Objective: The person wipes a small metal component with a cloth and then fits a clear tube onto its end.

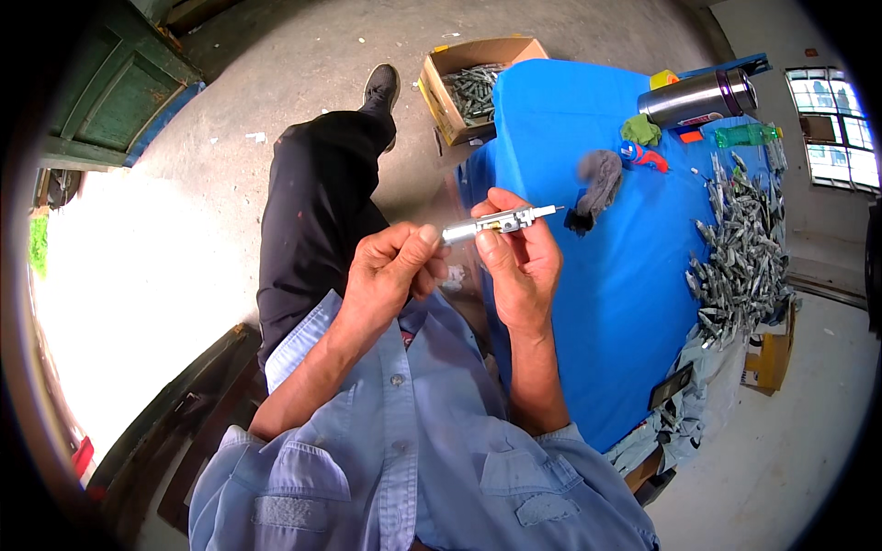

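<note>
Between both hands, above my lap, lies a slim motor assembly [504, 221] with a silver cylinder at one end and a white frame tapering to a thin metal shaft. My left hand [384, 268] pinches its silver end between thumb and fingers. The thumb and fingers of my right hand [529, 264] close around the white frame, leaving the shaft sticking out to the right. Part of the frame is hidden by my right thumb. Near the right hand, a grey fuzzy piece [601, 184] rests on the blue-covered table [588, 312].
Many similar small silver parts [740, 253] are heaped along the table's right side. A steel flask [698, 98], a green bottle [746, 136], a green cloth [640, 130] and a red-blue tool [645, 156] lie at the back. An open cardboard box [441, 108] of parts stands on the floor.
</note>
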{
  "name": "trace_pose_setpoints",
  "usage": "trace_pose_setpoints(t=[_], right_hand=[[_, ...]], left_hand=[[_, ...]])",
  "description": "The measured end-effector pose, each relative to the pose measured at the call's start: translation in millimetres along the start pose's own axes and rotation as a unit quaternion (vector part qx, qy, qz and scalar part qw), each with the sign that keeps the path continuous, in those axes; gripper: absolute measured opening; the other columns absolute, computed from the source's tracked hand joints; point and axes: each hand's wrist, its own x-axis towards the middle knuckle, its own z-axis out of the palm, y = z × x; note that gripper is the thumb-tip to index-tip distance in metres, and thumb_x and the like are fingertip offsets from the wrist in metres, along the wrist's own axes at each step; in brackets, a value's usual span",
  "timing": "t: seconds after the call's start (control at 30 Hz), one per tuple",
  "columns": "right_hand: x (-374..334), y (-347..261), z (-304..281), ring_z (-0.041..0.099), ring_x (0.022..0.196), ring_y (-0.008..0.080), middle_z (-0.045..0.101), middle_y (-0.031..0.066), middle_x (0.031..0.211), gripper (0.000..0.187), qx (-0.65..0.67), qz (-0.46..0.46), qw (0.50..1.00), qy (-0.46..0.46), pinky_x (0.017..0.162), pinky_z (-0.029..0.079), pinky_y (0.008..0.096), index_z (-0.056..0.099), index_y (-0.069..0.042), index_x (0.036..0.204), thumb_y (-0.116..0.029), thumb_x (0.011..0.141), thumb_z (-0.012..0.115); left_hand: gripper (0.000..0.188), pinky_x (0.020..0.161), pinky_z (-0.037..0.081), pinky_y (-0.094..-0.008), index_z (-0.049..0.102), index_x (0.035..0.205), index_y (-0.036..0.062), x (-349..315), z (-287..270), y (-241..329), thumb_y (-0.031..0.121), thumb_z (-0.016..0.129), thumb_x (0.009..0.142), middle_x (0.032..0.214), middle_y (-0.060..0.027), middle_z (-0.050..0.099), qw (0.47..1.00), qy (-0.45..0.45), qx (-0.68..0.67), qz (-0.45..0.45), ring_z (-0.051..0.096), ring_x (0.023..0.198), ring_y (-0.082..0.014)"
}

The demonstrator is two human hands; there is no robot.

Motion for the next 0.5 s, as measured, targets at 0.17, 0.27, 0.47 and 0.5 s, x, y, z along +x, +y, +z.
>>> trace_pose_setpoints(t=[0.17,0.27,0.47,0.5], right_hand=[[-0.2,1.3,-2.9,0.060,0.112,0.0144,0.064,0.0143,0.123,0.048,0.008,-0.003,1.000,-0.016,0.091,0.051,0.0259,0.052,0.006,0.140,-0.002,0.096,0.069],[-1.0,2.1,-3.4,0.060,0.111,0.0146,0.064,0.0140,0.123,0.047,0.011,-0.002,1.000,-0.016,0.091,0.051,0.0260,0.052,0.006,0.140,-0.002,0.096,0.069],[-0.6,4.5,-3.8,0.061,0.111,0.0153,0.064,0.0132,0.121,0.047,0.039,-0.009,0.999,-0.016,0.091,0.051,0.0264,0.053,0.005,0.139,-0.001,0.095,0.070],[-0.7,4.1,-3.9,0.061,0.111,0.0154,0.064,0.0131,0.120,0.046,0.044,-0.007,0.999,-0.015,0.091,0.051,0.0265,0.053,0.005,0.138,-0.001,0.095,0.070]], left_hand=[[0.040,0.050,0.044,-0.0236,0.070,0.090,0.0015,0.0,0.4,1.5,0.038,0.061,0.105,0.070,-0.0053,0.066,1.000,0.006,-0.010,0.001,0.054,0.053,-0.0066],[0.040,0.050,0.044,-0.0235,0.070,0.090,0.0014,0.1,0.3,1.0,0.037,0.061,0.105,0.070,-0.0051,0.066,1.000,0.005,-0.012,0.005,0.053,0.053,-0.0064],[0.040,0.050,0.044,-0.0222,0.069,0.090,0.0024,-0.3,1.4,1.0,0.039,0.061,0.105,0.070,-0.0033,0.066,1.000,0.002,-0.013,0.007,0.054,0.054,-0.0055],[0.041,0.051,0.044,-0.0214,0.070,0.090,0.0034,-0.1,1.1,0.3,0.041,0.061,0.105,0.071,-0.0024,0.067,1.000,-0.002,-0.011,0.009,0.054,0.054,-0.0051]])
